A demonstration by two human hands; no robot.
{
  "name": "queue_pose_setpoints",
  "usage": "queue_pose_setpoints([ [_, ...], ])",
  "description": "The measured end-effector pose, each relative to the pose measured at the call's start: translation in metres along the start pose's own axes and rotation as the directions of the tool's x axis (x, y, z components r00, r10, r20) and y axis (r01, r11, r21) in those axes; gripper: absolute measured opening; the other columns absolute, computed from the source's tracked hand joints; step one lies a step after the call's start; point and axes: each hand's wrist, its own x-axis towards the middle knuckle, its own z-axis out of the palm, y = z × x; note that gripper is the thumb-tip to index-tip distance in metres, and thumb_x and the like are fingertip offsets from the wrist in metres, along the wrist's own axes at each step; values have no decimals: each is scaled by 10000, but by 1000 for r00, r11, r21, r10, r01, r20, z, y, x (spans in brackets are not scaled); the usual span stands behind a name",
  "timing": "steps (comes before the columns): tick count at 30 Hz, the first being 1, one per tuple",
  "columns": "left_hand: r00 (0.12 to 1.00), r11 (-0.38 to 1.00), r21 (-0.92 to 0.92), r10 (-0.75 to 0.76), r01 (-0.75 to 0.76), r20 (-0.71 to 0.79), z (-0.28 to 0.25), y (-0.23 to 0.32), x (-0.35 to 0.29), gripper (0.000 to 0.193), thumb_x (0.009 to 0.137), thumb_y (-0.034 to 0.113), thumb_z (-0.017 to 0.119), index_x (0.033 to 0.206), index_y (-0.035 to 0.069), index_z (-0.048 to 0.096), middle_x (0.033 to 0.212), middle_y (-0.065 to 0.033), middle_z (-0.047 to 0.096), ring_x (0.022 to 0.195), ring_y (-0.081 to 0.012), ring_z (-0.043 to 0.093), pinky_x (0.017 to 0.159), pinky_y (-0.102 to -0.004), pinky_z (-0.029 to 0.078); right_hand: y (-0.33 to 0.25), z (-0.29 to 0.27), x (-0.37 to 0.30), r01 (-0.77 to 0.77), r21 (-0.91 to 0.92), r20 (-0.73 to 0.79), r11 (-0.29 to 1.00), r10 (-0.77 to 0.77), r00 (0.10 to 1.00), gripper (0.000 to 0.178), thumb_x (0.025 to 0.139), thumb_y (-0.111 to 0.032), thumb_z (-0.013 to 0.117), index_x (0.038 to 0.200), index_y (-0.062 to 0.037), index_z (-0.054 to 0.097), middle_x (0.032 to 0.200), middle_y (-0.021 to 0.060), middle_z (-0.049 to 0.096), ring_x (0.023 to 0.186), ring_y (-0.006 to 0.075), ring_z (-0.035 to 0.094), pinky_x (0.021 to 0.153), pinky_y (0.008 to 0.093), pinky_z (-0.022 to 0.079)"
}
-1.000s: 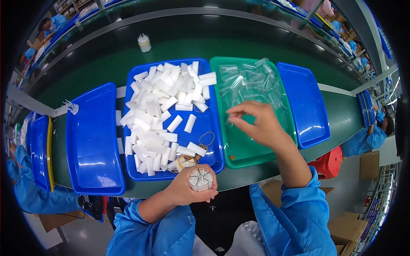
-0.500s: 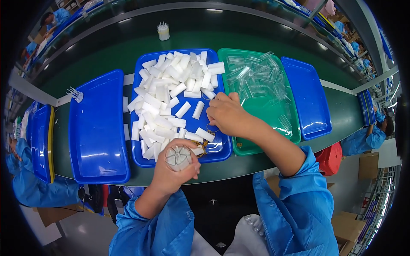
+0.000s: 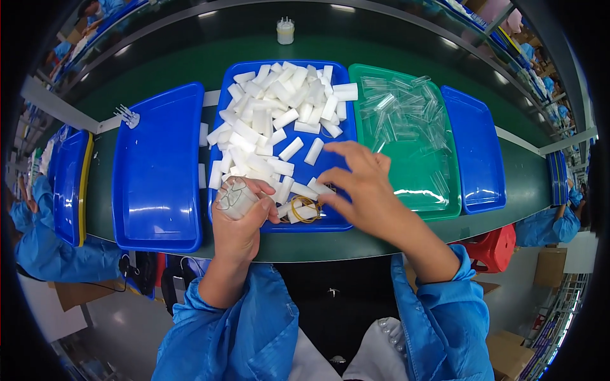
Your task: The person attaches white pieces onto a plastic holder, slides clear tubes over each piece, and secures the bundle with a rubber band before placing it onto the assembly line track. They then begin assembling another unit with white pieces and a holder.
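Note:
My left hand (image 3: 236, 233) is wrapped round a round bundle of clear, wedge-shaped plastic tubes (image 3: 234, 198) with white inside, held tilted over the near left edge of the middle blue tray (image 3: 305, 173). Over that tray's near right part is my right hand (image 3: 372, 193), its fingers spread apart and curved downward. Yellow-brown rubber bands (image 3: 307, 214) lie by its thumb, among white blocks. The tray carries a heap of white oblong blocks (image 3: 279, 95), with a few loose ones nearer. Whether the right fingertips touch a block or band is hard to make out.
Right of the blocks, a green tray (image 3: 419, 174) holds loose clear plastic tubes (image 3: 403, 114). Blue trays flank both sides, the left one (image 3: 159, 171) with a white pronged piece (image 3: 127, 116) at its corner. A banded white bundle (image 3: 285, 30) stands at the back. Co-workers sit at both sides.
My right hand has gone from closed fingers to spread ones, lower over the rubber bands. The bundle in my left hand has tilted. The whole view has shifted slightly.

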Motion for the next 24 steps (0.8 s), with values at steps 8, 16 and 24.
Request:
queue_pose_setpoints([
  [8, 998, 999, 20, -44, 43, 45, -8, -6, -14, 198, 757, -72, 602, 898, 9, 490, 897, -156, 561, 642, -167, 595, 551, -272, 508, -10, 21, -3, -52, 127, 79, 991, 42, 996, 112, 710, -157, 709, 774, -109, 630, 1248, 87, 489, 1209, 298, 386, 922, 447, 246],
  [16, 990, 995, 11, -98, 97, 104, 19, 4, -7, 272, 744, -68, 606, 980, 4, 494, 992, -129, 564, 676, -147, 600, 588, -265, 518, -6, -9, 14, -62, 336, -6, 940, 68, 998, 90, 725, -104, 697, 744, -69, 616, 1148, 111, 558, 1074, 276, 525, 874, 372, 396],
  [24, 783, 836, -239, -308, 493, 541, 11, -11, -5, 259, 712, 6, 662, 892, 70, 487, 723, -102, 544, 590, -226, 573, 493, -302, 478, -10, -3, -10, -56, 784, 82, 618, -14, 997, 97, 806, -108, 636, 808, -29, 580, 999, 102, 564, 951, 228, 534, 824, 326, 417],
])
